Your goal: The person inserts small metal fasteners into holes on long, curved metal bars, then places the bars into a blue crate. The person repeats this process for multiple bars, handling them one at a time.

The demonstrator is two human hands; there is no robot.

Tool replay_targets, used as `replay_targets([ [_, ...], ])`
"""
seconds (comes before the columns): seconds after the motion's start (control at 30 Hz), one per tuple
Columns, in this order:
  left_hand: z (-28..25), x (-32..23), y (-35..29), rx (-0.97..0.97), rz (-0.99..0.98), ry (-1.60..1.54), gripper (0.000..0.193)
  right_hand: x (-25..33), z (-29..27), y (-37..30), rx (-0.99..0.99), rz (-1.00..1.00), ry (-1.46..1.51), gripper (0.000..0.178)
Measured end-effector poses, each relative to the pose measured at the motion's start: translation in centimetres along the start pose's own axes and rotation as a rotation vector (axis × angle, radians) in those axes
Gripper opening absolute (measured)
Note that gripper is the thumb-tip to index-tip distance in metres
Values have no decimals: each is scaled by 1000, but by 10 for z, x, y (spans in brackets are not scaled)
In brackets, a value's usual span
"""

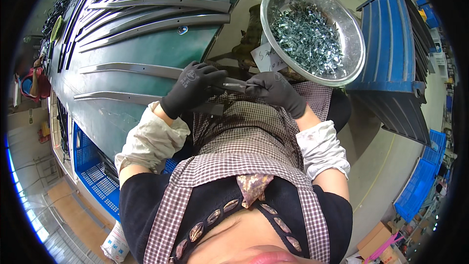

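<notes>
My left hand (194, 88), in a black glove, is closed over a long dark grey trim strip (139, 70) that reaches from the green table across to my lap. At the strip's right end the gloved fingers of my right hand (277, 92) are pinched together. A small shiny metal piece shows on the strip between the two hands; whether the right fingers also hold a loose clip is hidden. A second trim strip (115, 97) lies just nearer to me, its right end passing below my left hand. Beyond my right hand stands a metal bowl (266, 17) with many small silvery clips (310, 39).
More dark strips (161, 22) lie in rows on the far part of the green table (146, 49), with one loose clip (182, 30) near them. A blue bin (386, 39) stands on the right, a blue crate (93, 171) on the left. Another person (36, 83) is at far left.
</notes>
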State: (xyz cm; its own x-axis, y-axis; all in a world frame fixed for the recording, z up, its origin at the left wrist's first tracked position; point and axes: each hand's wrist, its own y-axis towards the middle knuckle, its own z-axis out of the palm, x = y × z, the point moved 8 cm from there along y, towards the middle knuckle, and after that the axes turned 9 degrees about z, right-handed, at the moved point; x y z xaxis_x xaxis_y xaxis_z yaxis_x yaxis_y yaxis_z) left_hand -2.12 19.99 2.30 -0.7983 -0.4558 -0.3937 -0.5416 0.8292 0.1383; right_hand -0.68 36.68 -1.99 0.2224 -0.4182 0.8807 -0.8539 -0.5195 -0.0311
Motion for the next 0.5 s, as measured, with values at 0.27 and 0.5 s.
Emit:
replay_targets([
  [0.27, -7, -3, -1, -103, 38, 14, 49, -11, -15, -35, -312, 122, -187, 31],
  [0.5, -1, 0, 0, -60, 41, 65, 43, -16, -18, -68, -232, 136, -253, 28],
])
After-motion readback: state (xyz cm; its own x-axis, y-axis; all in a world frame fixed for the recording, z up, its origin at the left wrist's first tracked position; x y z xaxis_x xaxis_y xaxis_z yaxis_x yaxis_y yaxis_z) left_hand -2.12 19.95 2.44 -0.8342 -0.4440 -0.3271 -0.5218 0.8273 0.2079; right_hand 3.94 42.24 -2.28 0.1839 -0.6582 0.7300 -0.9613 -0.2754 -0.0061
